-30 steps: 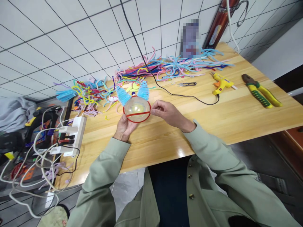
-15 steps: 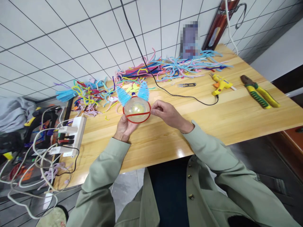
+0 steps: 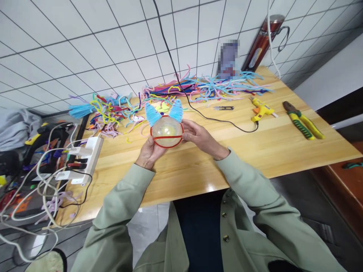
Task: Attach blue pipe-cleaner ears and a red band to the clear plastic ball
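Observation:
A clear round ball (image 3: 167, 130) with red pipe cleaner bands around it is held above the wooden table. Two blue pipe cleaner ears (image 3: 176, 111) stand up from its top, and something yellowish shows through it. My left hand (image 3: 150, 153) grips the ball's lower left side, thumb at the red rim. On the opposite side, my right hand (image 3: 198, 138) has its thumb and fingers closed on the right edge, where the red bands meet. Some fingertips of both hands are hidden behind the ball.
Heaps of coloured pipe cleaners (image 3: 210, 87) lie along the tiled wall. Thread snips (image 3: 224, 108), a yellow glue gun (image 3: 262, 109) with a black cord, and pliers (image 3: 303, 119) are on the right. A white power strip (image 3: 90, 160) with tangled cables sits left. A red flask (image 3: 262, 45) stands behind.
My right hand has gone from pinching the band's end to holding the ball's right side with its fingers spread behind the edge. The view has tilted slightly.

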`<state>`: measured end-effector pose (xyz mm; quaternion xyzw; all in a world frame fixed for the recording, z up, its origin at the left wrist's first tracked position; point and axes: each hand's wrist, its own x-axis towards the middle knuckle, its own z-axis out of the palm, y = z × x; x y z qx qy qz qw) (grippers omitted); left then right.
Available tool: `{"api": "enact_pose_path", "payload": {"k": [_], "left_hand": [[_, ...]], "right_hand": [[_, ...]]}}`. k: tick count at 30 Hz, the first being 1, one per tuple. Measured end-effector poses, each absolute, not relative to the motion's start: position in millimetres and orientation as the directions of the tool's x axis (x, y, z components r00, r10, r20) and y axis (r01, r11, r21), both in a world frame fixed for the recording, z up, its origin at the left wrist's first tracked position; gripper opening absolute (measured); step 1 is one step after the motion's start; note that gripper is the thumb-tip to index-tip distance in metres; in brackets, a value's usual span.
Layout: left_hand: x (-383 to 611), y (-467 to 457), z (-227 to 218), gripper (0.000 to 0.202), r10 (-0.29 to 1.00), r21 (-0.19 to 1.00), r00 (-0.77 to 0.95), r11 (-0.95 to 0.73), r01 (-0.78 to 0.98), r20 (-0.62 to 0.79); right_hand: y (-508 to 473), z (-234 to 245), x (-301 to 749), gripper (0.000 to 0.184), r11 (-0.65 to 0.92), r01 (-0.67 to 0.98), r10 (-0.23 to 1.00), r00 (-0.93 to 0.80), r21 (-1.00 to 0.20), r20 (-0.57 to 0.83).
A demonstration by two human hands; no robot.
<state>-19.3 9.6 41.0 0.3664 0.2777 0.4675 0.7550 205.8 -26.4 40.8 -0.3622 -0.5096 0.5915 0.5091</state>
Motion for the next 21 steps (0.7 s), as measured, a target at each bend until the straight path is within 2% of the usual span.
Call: {"api": "enact_pose_path", "payload": {"k": [4, 9, 14, 17, 21], "left_hand": [[-16, 9, 41, 0.088, 0.906, 0.798, 0.421, 0.287, -0.530, -0.047], [-12, 8, 43, 0.087, 0.891, 0.783, 0.453, 0.266, -0.562, 0.022], [-11, 8, 47, 0.087, 0.842, 0.758, 0.537, 0.326, -0.566, 0.039], [-10, 11, 42, 0.093, 0.828, 0.773, 0.553, 0.291, -0.564, 0.093], [-11, 18, 29, 0.086, 0.832, 0.820, 0.549, 0.256, -0.512, 0.083]], "right_hand": [[-24, 41, 214, 0.081, 0.036, -0.238, 0.957, -0.272, -0.971, 0.103], [-19, 45, 229, 0.081, 0.091, -0.110, 0.968, -0.224, -0.990, 0.114], [-15, 48, 236, 0.084, 0.075, -0.039, 0.973, -0.215, -0.996, 0.081], [-13, 47, 237, 0.087, 0.052, 0.010, 0.975, -0.216, -0.999, 0.049], [-7, 41, 241, 0.090, 0.047, 0.069, 0.972, -0.232, -0.997, 0.030]]}}
